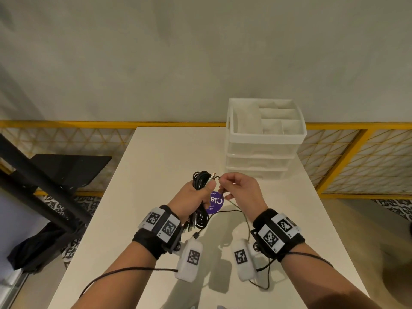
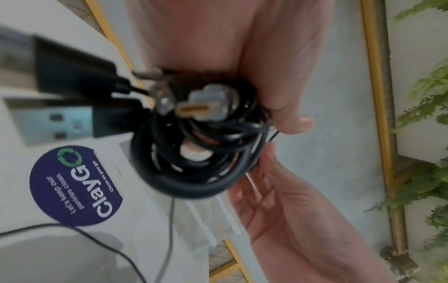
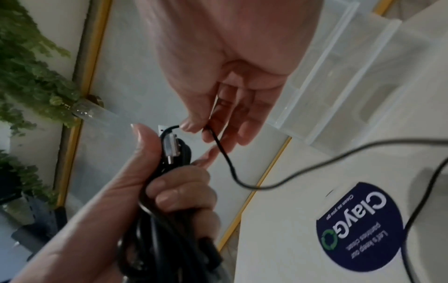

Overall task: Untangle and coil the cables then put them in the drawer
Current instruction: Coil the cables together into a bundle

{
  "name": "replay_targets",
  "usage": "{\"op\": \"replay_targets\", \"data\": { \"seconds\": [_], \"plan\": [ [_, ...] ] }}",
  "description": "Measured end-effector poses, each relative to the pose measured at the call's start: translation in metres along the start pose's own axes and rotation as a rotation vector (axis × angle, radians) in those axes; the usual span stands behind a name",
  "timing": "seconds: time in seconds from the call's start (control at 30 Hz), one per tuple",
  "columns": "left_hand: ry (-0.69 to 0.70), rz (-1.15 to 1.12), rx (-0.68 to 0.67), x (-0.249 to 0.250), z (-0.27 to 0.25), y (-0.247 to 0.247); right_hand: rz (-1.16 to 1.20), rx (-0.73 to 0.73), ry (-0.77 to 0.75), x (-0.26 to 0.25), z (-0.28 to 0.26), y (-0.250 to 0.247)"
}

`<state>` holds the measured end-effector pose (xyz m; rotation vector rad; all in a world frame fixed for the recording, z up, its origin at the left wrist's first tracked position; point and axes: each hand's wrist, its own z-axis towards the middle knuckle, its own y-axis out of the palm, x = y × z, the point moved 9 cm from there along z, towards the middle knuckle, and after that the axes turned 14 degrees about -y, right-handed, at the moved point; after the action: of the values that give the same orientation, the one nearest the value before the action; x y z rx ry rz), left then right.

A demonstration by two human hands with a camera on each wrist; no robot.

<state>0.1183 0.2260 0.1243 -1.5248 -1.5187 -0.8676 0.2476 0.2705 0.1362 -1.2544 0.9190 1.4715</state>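
Note:
My left hand (image 1: 196, 197) grips a bundle of coiled black cables (image 1: 200, 178) above the middle of the white table (image 1: 156, 163); the coil (image 2: 194, 168) and its USB plugs (image 2: 48, 120) fill the left wrist view. My right hand (image 1: 236, 186) pinches a thin black cable (image 3: 223, 151) between thumb and fingertips, right beside the top of the bundle (image 3: 169, 191). That thin cable (image 1: 227, 211) trails down in a loop to the table. The white drawer unit (image 1: 265, 139) stands at the table's back right, all drawers closed.
A round purple sticker (image 1: 215, 202) lies on the table under my hands. A yellow mesh railing (image 1: 356, 157) runs behind the table. A dark stand (image 1: 66, 168) sits off the table's left. Green plants (image 2: 424, 95) hang nearby.

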Motion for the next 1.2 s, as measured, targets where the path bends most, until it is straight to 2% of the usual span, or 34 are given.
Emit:
{"op": "replay_targets", "data": {
  "seconds": [0.1,0.3,0.53,0.63,0.7,0.8,0.93,1.07,1.13,1.2],
  "plan": [
    [0.008,-0.041,-0.019,-0.001,-0.003,0.009,0.065,0.019,0.009,-0.003,-0.002,0.005],
    [0.054,-0.054,0.082,0.004,-0.007,0.005,0.032,0.022,-0.032,-0.008,-0.004,0.002],
    [0.114,-0.119,0.193,0.013,-0.012,-0.009,-0.101,-0.140,-0.099,-0.010,-0.006,0.015],
    [0.099,-0.168,0.235,0.018,-0.012,-0.021,-0.229,-0.302,-0.062,0.005,-0.012,0.026],
    [0.111,-0.283,0.169,0.024,-0.013,-0.020,-0.341,-0.433,-0.075,0.018,-0.017,0.033],
    [0.145,-0.500,0.008,0.036,-0.019,-0.012,-0.312,-0.490,-0.010,0.037,-0.026,0.032],
    [0.145,-0.729,-0.038,0.043,-0.021,-0.019,-0.230,-0.572,0.112,0.060,-0.039,0.034],
    [0.190,-0.815,0.013,0.052,-0.024,-0.039,0.000,-0.499,0.219,0.071,-0.047,0.025],
    [0.250,-0.823,0.070,0.058,-0.026,-0.054,0.100,-0.365,0.306,0.080,-0.049,0.009],
    [0.292,-0.793,0.144,0.059,-0.027,-0.067,0.090,-0.270,0.342,0.087,-0.048,-0.006]
  ]
}}
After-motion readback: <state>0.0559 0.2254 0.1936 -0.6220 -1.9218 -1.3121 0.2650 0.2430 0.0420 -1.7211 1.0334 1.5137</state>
